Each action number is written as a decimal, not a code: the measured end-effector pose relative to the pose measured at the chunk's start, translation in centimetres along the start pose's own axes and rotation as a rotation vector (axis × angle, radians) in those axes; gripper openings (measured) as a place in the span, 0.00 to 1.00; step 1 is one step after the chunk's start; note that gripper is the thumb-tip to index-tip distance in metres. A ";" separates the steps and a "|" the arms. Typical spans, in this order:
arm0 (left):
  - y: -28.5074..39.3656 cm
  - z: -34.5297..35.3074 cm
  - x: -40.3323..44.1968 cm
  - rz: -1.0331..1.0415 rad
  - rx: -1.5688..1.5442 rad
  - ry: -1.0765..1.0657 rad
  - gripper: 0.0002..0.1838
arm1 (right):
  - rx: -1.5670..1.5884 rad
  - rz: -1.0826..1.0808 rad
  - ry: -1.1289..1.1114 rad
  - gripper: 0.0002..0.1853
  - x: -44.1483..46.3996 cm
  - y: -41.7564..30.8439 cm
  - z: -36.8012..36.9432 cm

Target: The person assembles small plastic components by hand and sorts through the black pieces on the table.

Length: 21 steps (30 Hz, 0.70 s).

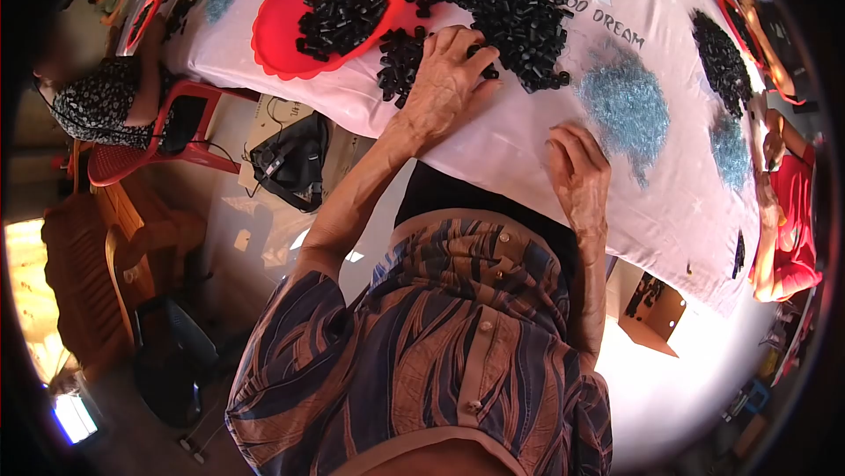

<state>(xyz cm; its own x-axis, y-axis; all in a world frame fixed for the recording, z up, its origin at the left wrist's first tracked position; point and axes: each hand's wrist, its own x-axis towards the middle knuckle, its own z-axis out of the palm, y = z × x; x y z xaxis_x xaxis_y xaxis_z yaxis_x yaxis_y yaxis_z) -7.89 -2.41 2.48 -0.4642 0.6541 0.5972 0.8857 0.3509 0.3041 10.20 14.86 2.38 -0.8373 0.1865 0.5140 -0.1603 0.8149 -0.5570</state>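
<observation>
My left hand (443, 80) is over the small black cylindrical pieces (524, 23), its fingers bent down among those at the pile's near edge; whether it pinches one is hidden. Left of it lies a red scalloped basin (271, 32) holding more black pieces. My right hand (578, 164) rests at the near edge of the pink cloth (502, 137), its fingers curled together, their tips turned inward and hard to see. Just beyond it is a heap of thin, bluish, shiny pins (625, 102).
Another heap of black pieces (722, 62) and more bluish pins (731, 150) lie at the right. A person in red (797, 221) is at the right side, another person on a red chair (189, 155) at the left. An open cardboard box (656, 331) stands below.
</observation>
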 end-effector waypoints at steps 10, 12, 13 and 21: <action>-0.2 0.9 0.7 0.053 -0.024 -0.101 0.21 | -0.017 -0.010 -0.001 0.08 -0.1 0.1 0.0; -0.2 0.7 0.8 0.065 -0.023 -0.103 0.21 | -0.018 -0.014 0.009 0.08 -0.1 0.1 0.0; -0.1 0.5 0.9 0.058 -0.009 -0.115 0.21 | -0.022 -0.022 0.016 0.08 -0.1 0.1 0.0; -0.5 -0.1 -0.1 0.041 0.021 -0.117 0.19 | -0.008 -0.007 0.028 0.08 -0.2 0.1 0.0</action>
<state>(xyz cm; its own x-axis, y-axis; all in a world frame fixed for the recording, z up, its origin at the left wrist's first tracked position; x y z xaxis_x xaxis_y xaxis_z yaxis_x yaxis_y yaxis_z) -8.30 -2.77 2.32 -0.4269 0.7415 0.5177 0.9040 0.3356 0.2647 10.35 14.92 2.23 -0.8212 0.1961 0.5358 -0.1619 0.8204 -0.5485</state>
